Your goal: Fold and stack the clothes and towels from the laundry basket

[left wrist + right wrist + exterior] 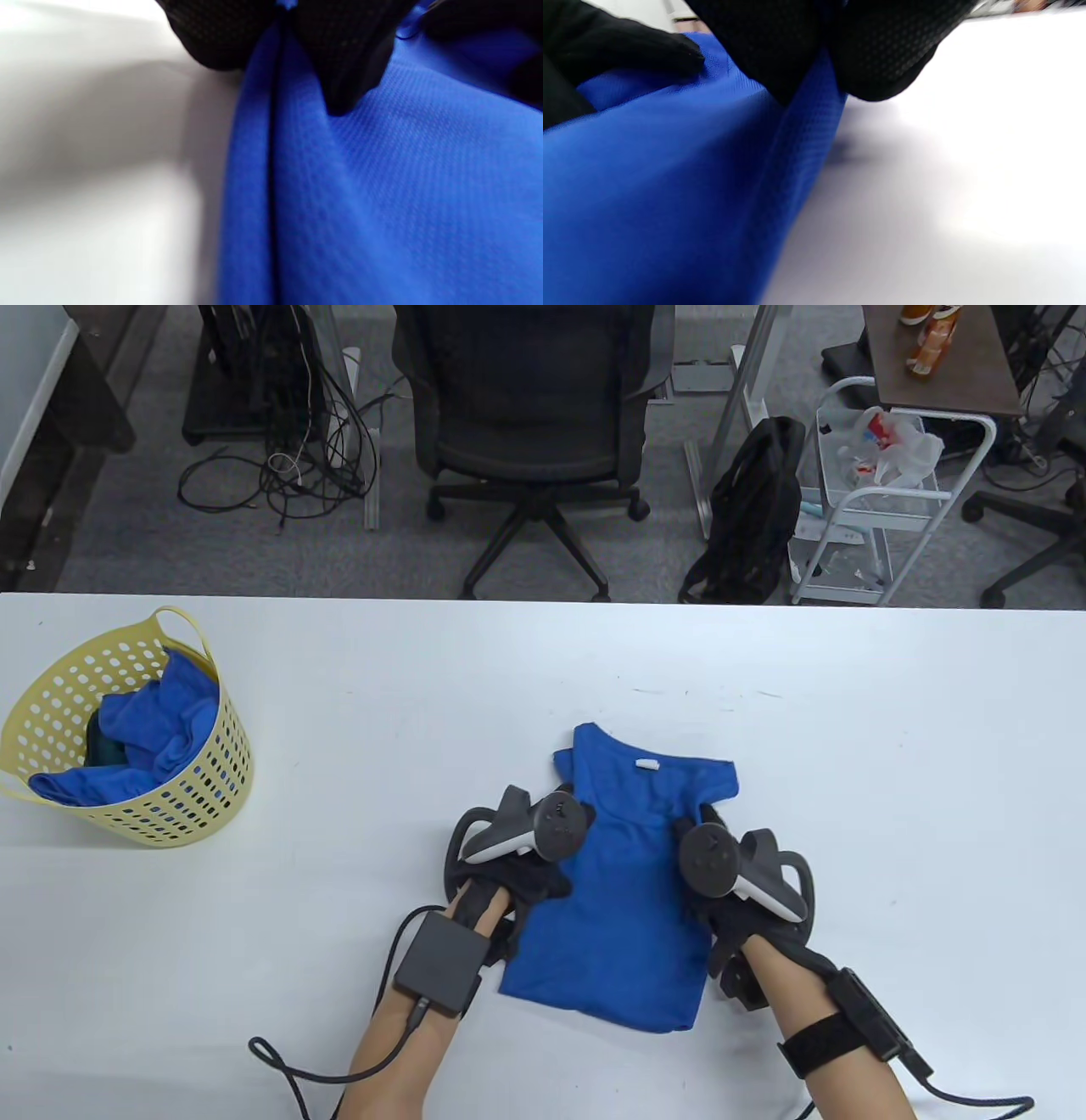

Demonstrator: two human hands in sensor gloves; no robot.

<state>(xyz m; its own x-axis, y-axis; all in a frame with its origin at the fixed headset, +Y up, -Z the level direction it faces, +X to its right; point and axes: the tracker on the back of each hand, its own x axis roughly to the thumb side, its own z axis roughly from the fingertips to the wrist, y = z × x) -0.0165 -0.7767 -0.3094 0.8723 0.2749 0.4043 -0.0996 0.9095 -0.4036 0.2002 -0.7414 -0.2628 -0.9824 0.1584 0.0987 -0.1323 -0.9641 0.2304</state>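
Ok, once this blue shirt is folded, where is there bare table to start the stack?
Bare table lies right of the blue shirt, out to the right edge. More lies between the yellow basket and the left hand. Crowded spots: the shirt itself, gripped at both side edges, the right hand included.

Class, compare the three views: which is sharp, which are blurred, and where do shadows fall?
Table view: sharp, evenly lit, blue shirt crisp. Left wrist view: glove fingers soft, weave clear mid-frame, grey shadow on the table. Right wrist view: close cloth blurred, faint shadow beside the fold, bright glare at right.
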